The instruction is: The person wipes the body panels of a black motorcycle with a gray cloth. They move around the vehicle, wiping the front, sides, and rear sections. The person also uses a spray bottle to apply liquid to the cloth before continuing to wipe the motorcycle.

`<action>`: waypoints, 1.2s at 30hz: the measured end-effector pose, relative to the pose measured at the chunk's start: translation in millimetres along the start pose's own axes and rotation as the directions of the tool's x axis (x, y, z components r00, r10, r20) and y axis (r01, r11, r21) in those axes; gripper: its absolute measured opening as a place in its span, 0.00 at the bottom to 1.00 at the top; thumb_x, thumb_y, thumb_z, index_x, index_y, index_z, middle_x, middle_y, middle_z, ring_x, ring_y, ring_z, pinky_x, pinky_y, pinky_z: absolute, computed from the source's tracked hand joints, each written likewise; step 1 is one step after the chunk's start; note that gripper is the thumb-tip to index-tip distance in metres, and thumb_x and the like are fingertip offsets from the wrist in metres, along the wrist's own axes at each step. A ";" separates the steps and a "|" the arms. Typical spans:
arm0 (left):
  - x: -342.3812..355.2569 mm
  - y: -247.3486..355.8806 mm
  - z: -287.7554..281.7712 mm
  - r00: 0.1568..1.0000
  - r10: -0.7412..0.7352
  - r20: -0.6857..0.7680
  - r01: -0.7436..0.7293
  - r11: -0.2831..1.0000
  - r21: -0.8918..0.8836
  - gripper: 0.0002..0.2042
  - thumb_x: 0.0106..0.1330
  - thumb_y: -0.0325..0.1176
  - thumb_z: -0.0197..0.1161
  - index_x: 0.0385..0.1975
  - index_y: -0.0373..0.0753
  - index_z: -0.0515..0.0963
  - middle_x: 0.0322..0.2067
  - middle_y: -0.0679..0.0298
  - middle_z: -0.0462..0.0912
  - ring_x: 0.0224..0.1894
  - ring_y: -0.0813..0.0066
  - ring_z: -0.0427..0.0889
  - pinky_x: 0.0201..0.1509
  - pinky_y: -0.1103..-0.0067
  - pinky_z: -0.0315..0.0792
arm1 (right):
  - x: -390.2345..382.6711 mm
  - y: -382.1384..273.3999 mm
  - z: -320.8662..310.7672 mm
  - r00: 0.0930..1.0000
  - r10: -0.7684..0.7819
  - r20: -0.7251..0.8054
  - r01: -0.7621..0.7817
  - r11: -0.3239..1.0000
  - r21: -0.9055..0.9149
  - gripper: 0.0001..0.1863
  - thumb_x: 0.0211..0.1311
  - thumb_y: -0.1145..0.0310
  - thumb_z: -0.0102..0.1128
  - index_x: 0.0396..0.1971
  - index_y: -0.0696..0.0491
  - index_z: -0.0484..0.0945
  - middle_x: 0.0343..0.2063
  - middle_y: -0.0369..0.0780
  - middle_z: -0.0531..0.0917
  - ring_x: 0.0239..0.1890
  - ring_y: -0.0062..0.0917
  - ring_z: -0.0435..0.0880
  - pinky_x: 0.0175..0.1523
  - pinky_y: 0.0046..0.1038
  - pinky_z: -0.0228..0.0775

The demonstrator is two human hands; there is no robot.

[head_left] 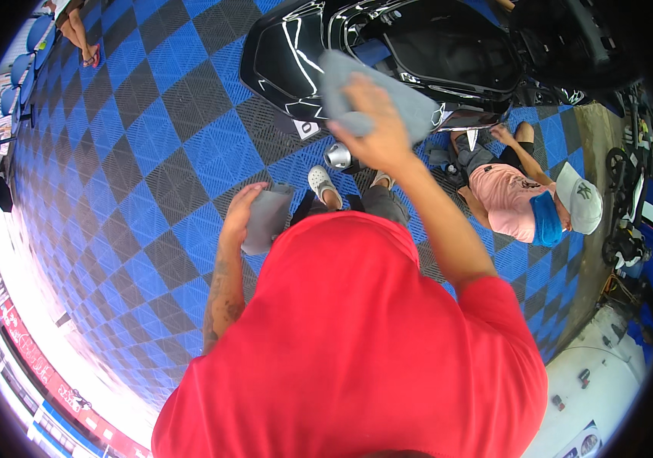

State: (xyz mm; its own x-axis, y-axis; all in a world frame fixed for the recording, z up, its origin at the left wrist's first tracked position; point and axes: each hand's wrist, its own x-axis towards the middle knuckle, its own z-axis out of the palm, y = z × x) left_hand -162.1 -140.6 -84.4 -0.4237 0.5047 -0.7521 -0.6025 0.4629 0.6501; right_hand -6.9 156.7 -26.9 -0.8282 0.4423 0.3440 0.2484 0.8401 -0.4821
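My right hand (376, 126) grips a grey cloth (410, 111) and holds it up over the glossy black side and rear bodywork of a motorcycle (278, 65). Whether the cloth touches the paint is hard to tell. A silver exhaust end (337, 156) shows just below that hand. Down at the left, my left hand (241, 210) is closed on a second grey cloth (267, 225), away from the motorcycle. My white clogs (320, 182) stand on the floor between my arms.
A co-worker (509, 198) in pink shirt and white cap crouches by the motorcycle at right. Another person's legs (82, 38) show top left beside blue chairs (36, 34). Blue-and-grey floor tiles (136, 168) surround me. Dark equipment (620, 248) lines the right edge.
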 end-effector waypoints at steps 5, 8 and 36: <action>-4.5 -25.5 -29.0 0.986 -0.086 -0.140 0.079 0.995 -0.055 0.14 0.71 0.39 0.57 0.47 0.39 0.81 0.43 0.63 0.82 0.46 0.73 0.79 0.54 0.77 0.72 | -23.1 20.8 -12.1 0.982 0.183 -0.038 -0.187 0.962 -0.199 0.34 0.67 0.50 0.56 0.64 0.60 0.68 0.69 0.53 0.63 0.73 0.49 0.57 0.74 0.49 0.43; -11.7 -17.5 -22.1 0.979 -0.113 -0.172 0.107 0.993 -0.043 0.13 0.71 0.39 0.57 0.47 0.38 0.81 0.44 0.63 0.82 0.47 0.74 0.78 0.54 0.78 0.71 | 8.5 -24.2 18.9 0.995 0.094 0.025 -0.090 0.988 -0.123 0.36 0.67 0.53 0.57 0.68 0.58 0.63 0.71 0.53 0.58 0.75 0.45 0.53 0.76 0.46 0.40; -25.5 -30.2 -57.2 0.978 -0.052 -0.203 0.013 0.982 -0.190 0.14 0.71 0.41 0.56 0.47 0.39 0.81 0.44 0.65 0.81 0.46 0.74 0.78 0.54 0.77 0.71 | 107.4 -49.7 60.1 0.970 -0.199 0.140 0.179 0.974 0.141 0.33 0.67 0.48 0.54 0.64 0.54 0.69 0.70 0.45 0.62 0.74 0.36 0.56 0.78 0.40 0.42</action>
State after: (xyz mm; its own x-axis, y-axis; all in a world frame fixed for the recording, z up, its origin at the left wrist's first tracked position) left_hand -171.8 -209.1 -91.1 -0.5202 0.3210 -0.7914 -0.7256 0.3227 0.6078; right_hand -138.4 143.7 -14.5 -0.9233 0.2177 0.3165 0.0223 0.8529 -0.5215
